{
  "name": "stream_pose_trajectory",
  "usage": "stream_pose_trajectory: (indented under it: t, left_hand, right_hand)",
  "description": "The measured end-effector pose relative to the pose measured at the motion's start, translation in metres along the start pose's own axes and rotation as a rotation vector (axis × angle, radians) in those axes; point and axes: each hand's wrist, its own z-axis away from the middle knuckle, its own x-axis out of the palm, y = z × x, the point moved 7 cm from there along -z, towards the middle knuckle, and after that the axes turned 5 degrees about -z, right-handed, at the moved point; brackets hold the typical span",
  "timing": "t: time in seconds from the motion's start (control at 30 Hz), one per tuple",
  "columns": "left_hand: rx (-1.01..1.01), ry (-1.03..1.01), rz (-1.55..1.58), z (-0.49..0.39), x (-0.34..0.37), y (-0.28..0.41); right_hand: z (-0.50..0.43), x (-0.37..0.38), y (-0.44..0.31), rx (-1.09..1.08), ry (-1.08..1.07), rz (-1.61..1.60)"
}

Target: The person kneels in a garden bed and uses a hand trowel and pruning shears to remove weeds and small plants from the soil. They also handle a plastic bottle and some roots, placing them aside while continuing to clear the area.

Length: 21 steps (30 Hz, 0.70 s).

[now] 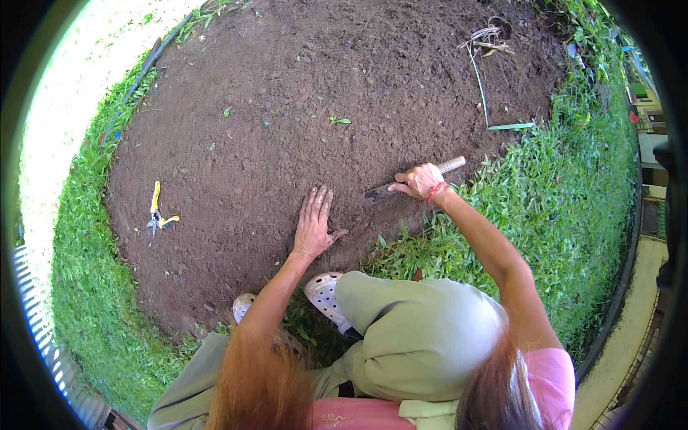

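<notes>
My left hand (316,223) lies palm down with its fingers apart on the bare brown soil (258,161). Soil clings to its fingers. To its right, my right hand (420,181) is closed around a hand trowel (452,164), near where blade and handle meet. The pale, wrapped-looking handle sticks out to the upper right, and the dark, soil-covered blade points left, low against the ground. Part of the tool is hidden by my fingers. A red band circles my right wrist. Pruning shears (155,212) with yellow handles lie spread on the soil at the left.
Grass (537,215) borders the soil on the right, below and at the left. Dry stalks (486,40) and a long bent leaf strip (510,127) lie at the upper right. A dark hose or pipe (145,67) runs along the upper left edge. My white clog (325,298) is near my left hand.
</notes>
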Motion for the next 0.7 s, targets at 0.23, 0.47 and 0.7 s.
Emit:
stream_pose_trajectory:
  t: [0.23, 0.47, 0.7]
  left_hand:
    - [-0.003, -0.048, -0.001, -0.003, 0.002, 0.002]
    - [-0.003, -0.025, -0.013, -0.005, 0.001, 0.006]
    - [-0.024, 0.008, -0.033, -0.010, 0.006, 0.007]
  right_hand:
    - [0.036, -0.056, 0.054, 0.088, -0.032, 0.133]
    - [0.019, -0.067, 0.093, 0.138, -0.022, 0.158]
    - [0.044, -0.072, 0.111, 0.289, -0.016, 0.175]
